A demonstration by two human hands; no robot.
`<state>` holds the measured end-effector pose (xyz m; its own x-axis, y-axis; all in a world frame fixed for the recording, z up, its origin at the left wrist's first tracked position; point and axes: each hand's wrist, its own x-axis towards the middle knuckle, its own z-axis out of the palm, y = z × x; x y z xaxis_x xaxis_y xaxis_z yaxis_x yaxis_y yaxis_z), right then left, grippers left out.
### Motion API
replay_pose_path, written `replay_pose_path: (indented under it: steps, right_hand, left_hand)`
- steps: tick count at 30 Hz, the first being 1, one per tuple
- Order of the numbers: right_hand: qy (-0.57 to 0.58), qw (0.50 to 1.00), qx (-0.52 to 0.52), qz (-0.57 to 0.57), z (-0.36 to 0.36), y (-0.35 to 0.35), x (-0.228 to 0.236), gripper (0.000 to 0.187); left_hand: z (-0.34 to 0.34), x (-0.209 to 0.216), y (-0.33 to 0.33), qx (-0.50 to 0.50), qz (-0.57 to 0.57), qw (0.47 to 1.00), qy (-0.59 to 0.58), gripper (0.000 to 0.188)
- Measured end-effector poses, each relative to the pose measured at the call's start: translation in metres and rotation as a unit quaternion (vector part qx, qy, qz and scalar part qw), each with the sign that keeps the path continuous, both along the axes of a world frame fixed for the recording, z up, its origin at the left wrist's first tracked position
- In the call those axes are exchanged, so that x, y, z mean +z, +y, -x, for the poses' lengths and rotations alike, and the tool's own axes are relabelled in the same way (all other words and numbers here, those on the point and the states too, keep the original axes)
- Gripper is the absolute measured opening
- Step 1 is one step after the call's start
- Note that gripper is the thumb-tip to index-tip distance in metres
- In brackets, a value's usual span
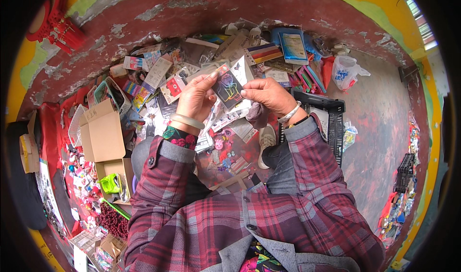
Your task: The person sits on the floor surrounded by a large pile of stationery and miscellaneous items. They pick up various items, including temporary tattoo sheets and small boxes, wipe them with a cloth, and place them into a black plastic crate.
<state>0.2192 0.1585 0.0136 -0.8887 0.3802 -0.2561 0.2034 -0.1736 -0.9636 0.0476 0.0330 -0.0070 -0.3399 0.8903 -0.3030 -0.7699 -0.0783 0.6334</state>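
Note:
Between my two hands is a black card (227,86) with a rose outlined in bright rainbow lines. My left hand (198,97) pinches its upper left edge between thumb and fingers. From the other side, my right hand (272,96) has thumb and fingers closed on the card's right edge. A white sheet with a dark butterfly shape (242,71) shows just behind the card; whether I hold it too, I cannot tell. Below my hands lie flat packets and printed papers (240,123). A red-and-white packet (173,88) is close to my left hand.
Mixed goods pile against the red wall (211,10). On the left stand an open cardboard box (103,137) and a plastic basket (117,95). At the right are a black crate (336,109) and a white plastic bag (346,73). Small trinkets (222,157) lie between my feet.

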Motion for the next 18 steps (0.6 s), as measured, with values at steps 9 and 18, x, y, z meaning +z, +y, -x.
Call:
replay_pose_path:
  steps: [9, 18]
  right_hand:
    - [0.024, 1.0, -0.001, 0.006, 0.001, 0.001, -0.003, 0.018]
    - [-0.029, 0.992, -0.043, -0.113, 0.003, -0.003, 0.0, 0.02]
  left_hand:
    - [0.005, -0.009, 0.0, -0.042, -0.01, 0.994, -0.099, 0.011]
    - [-0.01, -0.007, -0.002, 0.029, -0.011, 0.998, -0.053, 0.022]
